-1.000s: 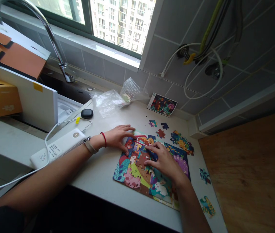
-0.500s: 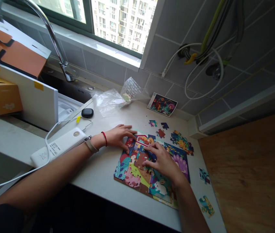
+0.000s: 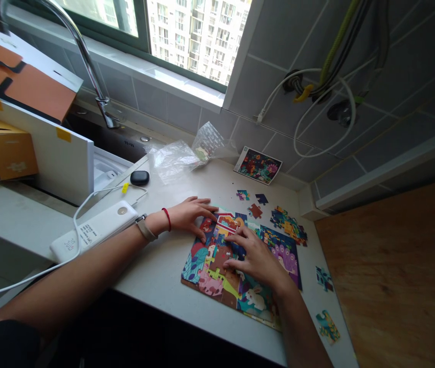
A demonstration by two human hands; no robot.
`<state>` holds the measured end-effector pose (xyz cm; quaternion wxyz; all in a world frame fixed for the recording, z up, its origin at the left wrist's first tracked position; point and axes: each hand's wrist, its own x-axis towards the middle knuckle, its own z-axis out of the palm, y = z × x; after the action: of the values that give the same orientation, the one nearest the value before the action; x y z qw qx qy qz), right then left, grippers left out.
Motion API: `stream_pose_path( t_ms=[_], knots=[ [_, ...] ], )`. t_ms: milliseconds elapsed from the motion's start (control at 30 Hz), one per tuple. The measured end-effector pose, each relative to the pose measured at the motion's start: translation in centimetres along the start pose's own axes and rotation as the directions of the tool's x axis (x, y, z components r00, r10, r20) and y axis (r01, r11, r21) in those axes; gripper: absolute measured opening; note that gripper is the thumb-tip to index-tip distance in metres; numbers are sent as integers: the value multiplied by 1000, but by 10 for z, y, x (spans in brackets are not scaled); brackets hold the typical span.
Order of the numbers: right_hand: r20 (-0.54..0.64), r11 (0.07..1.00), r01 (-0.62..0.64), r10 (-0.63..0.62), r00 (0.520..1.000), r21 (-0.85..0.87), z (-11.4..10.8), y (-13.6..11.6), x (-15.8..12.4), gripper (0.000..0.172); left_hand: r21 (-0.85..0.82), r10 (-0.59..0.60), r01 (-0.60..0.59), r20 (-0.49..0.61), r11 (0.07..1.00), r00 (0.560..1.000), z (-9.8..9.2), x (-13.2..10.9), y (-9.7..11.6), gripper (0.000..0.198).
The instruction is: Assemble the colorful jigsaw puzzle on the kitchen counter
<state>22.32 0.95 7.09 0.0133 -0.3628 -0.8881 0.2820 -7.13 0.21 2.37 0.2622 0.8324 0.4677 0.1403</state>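
A colourful jigsaw puzzle (image 3: 210,280) of animals lies flat near the counter's front edge, largely joined. At its upper left corner rests my left hand (image 3: 188,215), fingers stretched and thumb apart, touching the puzzle's edge. My right hand (image 3: 255,255) lies over the middle, its thumb and fingers apart and their tips on the puzzle pieces beside a brown animal (image 3: 222,257). The palm hides part of the picture under it. Just beyond the puzzle are a reddish-brown piece (image 3: 255,211), a dark blue piece (image 3: 262,199) and a multicoloured piece (image 3: 243,195).
A joined cluster of pieces (image 3: 289,225) and two loose pieces (image 3: 323,278) lie to the right. A picture card (image 3: 257,165) leans at the wall near plastic bags (image 3: 179,158). To the left are a white power bank (image 3: 94,232), its cable, a black case (image 3: 139,178) and the sink.
My right hand has shifted very slightly left over the puzzle, its fingertips still on the pieces. The left hand stays at the corner. The whole view has moved a little.
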Motion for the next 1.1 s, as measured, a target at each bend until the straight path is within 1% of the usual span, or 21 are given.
stream_pose_path(
  t_ms=[167,400,567,767,900,1100],
  knots=[
    [-6,999,51,-51,999,13,3,-2,0,54,5,-5,5,3,1000,1000,0,0,1,67],
    [-22,998,54,-54,998,11,4,-4,0,53,-12,-5,5,-7,1000,1000,1,0,0,67],
    [-15,999,34,-34,999,16,4,-5,0,55,-3,9,-9,-20,1000,1000,3,-1,-2,68],
    [-12,999,5,-5,1000,37,6,-1,1,58,7,-7,7,3,1000,1000,1,-1,1,68],
    [-6,999,-22,23,1000,34,6,1,1,61,6,3,-3,-6,1000,1000,1,-1,1,67],
    [-20,996,-78,79,997,37,3,0,2,51,14,28,-27,-18,1000,999,3,-1,-3,69]
  ],
)
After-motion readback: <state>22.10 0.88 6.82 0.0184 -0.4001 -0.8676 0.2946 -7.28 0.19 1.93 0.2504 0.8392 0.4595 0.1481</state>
